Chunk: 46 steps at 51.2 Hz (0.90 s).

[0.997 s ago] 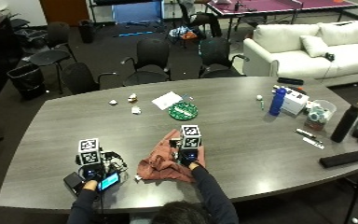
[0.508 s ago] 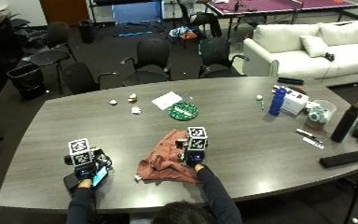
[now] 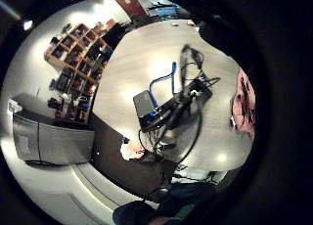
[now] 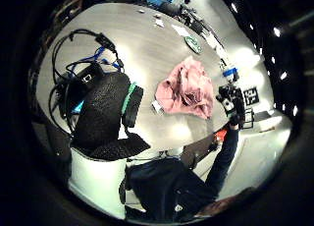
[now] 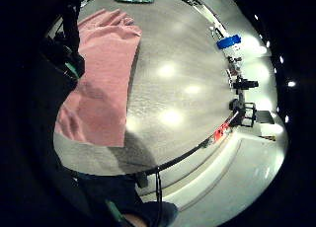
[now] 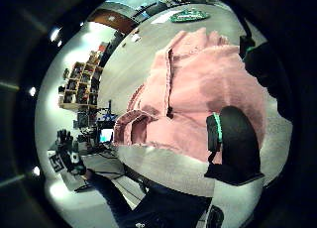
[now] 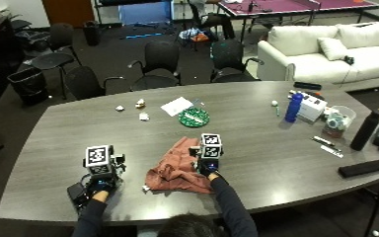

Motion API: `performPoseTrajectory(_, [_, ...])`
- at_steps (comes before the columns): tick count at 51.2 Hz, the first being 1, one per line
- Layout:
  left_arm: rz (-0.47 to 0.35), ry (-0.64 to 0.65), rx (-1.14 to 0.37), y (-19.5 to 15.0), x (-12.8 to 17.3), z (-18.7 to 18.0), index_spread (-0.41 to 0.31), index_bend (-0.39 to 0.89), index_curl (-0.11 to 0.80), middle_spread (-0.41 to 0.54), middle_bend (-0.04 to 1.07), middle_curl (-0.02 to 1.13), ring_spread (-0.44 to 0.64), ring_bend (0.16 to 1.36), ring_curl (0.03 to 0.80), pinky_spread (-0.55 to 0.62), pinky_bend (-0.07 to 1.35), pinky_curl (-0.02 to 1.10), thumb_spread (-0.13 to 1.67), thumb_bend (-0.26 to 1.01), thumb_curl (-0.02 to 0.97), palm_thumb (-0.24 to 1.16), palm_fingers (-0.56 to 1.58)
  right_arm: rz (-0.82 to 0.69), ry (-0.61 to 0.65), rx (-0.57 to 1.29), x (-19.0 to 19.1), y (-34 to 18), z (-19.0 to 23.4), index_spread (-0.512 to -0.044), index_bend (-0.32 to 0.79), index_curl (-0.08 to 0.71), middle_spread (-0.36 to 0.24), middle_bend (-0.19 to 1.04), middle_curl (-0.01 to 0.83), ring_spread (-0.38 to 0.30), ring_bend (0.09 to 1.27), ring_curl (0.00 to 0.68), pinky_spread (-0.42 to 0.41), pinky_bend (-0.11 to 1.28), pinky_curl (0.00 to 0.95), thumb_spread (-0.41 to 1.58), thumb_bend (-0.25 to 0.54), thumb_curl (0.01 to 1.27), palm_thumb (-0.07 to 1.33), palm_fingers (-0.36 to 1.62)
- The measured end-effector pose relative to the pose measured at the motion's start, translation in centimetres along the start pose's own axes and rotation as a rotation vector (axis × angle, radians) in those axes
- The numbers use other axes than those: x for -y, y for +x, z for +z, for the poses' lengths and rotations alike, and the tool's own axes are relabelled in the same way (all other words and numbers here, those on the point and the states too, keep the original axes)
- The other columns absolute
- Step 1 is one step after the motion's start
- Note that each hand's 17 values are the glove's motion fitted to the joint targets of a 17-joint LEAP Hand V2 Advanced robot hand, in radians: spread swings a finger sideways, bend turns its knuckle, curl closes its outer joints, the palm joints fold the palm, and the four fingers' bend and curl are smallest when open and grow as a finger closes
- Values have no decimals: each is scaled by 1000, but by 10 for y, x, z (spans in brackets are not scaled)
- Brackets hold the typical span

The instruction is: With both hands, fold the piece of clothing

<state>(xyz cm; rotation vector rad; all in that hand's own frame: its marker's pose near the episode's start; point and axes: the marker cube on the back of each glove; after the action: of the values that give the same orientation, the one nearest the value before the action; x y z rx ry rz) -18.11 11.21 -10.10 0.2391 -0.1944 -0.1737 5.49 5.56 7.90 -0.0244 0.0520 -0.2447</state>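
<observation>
Your right hand [image 7: 207, 168] rests on the near right edge of the crumpled pink garment [image 7: 176, 167] on the grey table [image 7: 268, 138], fingers curled over the cloth. Your left hand [image 7: 100, 186] hovers well apart to the garment's left, fingers spread and holding nothing.

Office lounge, conference table [image 7: 255, 143], chairs [image 7: 160, 61], sofa [image 7: 321, 49]

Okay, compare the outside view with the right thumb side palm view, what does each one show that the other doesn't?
Only the outside view shows the blue bottle and black bottle standing on the grey table. Only the right thumb side palm view shows, close up, the garment's frayed edge and a black-gloved thumb over it. Both show the crumpled pink garment, the round green object beyond it, and the left hand off the cloth.
</observation>
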Motion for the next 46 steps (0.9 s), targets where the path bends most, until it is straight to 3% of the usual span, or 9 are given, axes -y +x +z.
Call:
performPoseTrajectory(6, [57,-45,-20,21,-6,-14,-17,140,118,174,439,340,180,944,305,101,868,357,1117,-16,321,336,48,-19,8,17,3,-3,1,-157,103,245,-77,176,407,-158,412,419,-154,459,368,1162,-16,448,902,1049])
performPoseTrajectory(14, [64,-83,-25,32,-16,-29,-24,154,164,169,384,337,199,873,287,108,797,343,1123,-18,321,345,130,-30,44,-2,-4,-4,-10,-157,102,246,-77,176,406,-158,411,420,-154,458,369,1162,-15,447,902,1049])
performPoseTrajectory(22, [43,-121,-8,23,-5,-6,-25,124,182,165,340,341,204,833,283,105,750,341,1129,-20,321,350,165,-46,41,30,-9,-7,-16,-157,102,246,-77,176,405,-158,415,419,-154,456,369,1162,-15,446,902,1050])
performPoseTrajectory(36, [20,-149,-3,17,-8,-10,-26,105,188,155,295,352,209,792,284,103,690,344,1132,-20,322,369,194,-18,8,5,7,-1,4,-158,103,247,-77,177,405,-158,414,417,-154,450,373,1162,-15,444,902,1048])
performPoseTrajectory(46, [24,-156,-4,16,-6,-6,-26,100,186,152,276,361,205,772,287,103,661,351,1133,-19,322,372,207,-27,57,-9,-7,-10,-16,-157,104,249,-77,177,405,-158,412,418,-154,448,375,1162,-15,444,902,1048])
